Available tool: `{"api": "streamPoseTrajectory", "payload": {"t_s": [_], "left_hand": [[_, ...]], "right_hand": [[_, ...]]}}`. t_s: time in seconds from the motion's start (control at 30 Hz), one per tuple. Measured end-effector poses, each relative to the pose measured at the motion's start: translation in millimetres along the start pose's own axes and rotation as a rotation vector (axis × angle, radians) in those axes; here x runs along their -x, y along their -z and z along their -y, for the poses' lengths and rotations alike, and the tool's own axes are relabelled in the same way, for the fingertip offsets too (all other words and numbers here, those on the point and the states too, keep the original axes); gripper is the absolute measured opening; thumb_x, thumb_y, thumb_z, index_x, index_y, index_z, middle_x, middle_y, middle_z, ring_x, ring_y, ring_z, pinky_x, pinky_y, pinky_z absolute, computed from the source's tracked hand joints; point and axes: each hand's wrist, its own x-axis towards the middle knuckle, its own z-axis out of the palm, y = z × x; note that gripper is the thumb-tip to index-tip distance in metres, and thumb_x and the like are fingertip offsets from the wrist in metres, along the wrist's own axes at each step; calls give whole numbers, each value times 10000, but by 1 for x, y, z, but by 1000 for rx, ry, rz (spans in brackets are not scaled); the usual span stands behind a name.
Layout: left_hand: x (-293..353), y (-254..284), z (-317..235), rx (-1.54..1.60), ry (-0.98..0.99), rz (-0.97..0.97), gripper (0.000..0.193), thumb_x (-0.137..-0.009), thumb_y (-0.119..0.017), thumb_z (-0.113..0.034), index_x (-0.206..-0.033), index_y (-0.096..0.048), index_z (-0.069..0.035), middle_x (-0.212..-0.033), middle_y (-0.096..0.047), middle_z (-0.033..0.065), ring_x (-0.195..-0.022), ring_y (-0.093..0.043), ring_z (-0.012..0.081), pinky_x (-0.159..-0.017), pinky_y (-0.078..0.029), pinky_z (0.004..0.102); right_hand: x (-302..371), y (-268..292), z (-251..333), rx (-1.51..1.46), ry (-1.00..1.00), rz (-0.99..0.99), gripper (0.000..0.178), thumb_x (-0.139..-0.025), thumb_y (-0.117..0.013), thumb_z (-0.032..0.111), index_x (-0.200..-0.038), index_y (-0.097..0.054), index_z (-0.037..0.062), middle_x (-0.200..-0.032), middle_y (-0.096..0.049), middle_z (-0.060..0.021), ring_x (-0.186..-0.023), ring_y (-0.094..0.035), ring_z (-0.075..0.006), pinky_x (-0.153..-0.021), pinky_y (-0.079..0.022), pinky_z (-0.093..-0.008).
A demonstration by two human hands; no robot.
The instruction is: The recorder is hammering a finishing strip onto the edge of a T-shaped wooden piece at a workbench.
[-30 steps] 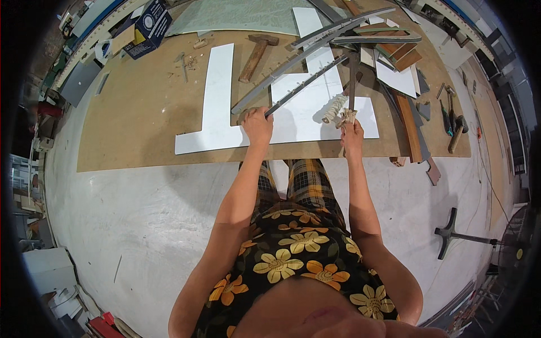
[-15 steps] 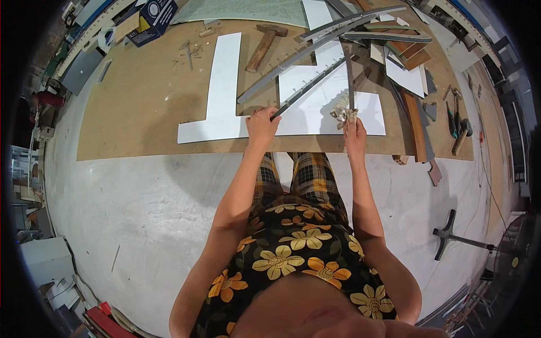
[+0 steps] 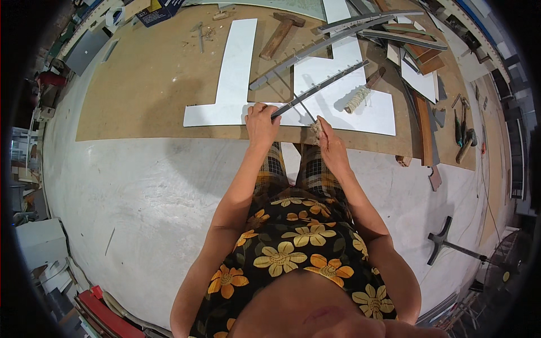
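Note:
My left hand (image 3: 262,124) is closed on the near end of a dark grey strip (image 3: 321,88) with small pins or teeth along its edge. The strip slants away to the right above a white T-shaped panel (image 3: 231,67). My right hand (image 3: 333,147) grips a thin, dark metal bar by its pale, wrapped-looking end (image 3: 315,133). This bar (image 3: 304,108) leans up and left, crossing the strip in view; I cannot tell whether they touch. On the panel's right part lies a cord-wrapped wooden handle (image 3: 360,98). A longer toothed grey strip (image 3: 298,56) lies beyond.
A hammer (image 3: 279,36) lies on the brown worktable (image 3: 141,96) beyond the panel. Offcuts and boards (image 3: 420,73) crowd the right side, with hand tools (image 3: 463,132) farther right. A T-shaped stand foot (image 3: 442,241) is on the floor at right.
My right hand has moved left and nearer to me, tilting the thin bar from upright to leftward across the strip. My left hand stays on the strip. The view has shifted slightly.

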Motion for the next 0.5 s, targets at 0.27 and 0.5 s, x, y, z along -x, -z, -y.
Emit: {"api": "streamPoseTrajectory", "payload": {"t_s": [0.27,0.5], "left_hand": [[0,0,1,36,28,-1,248,-717,-775,-166,-957,-731,-120,-1001,-595,67,-1005,-535,287,-876,-409,438],[0,1,6,41,25,5,247,-716,-778,-158,-959,-740,-134,-986,-597,59,-992,-536,277,-866,-410,431]], "right_hand": [[-3,-19,-9,81,13,60,456,-1005,-425,97,-1455,-398,167,-1077,-630,-284,-915,-653,-380,-793,-501,-416],[0,-20,-15,93,31,56,495,-971,-465,37,-1444,-418,175,-1127,-615,-279,-946,-642,-395,-793,-506,-426]]}}
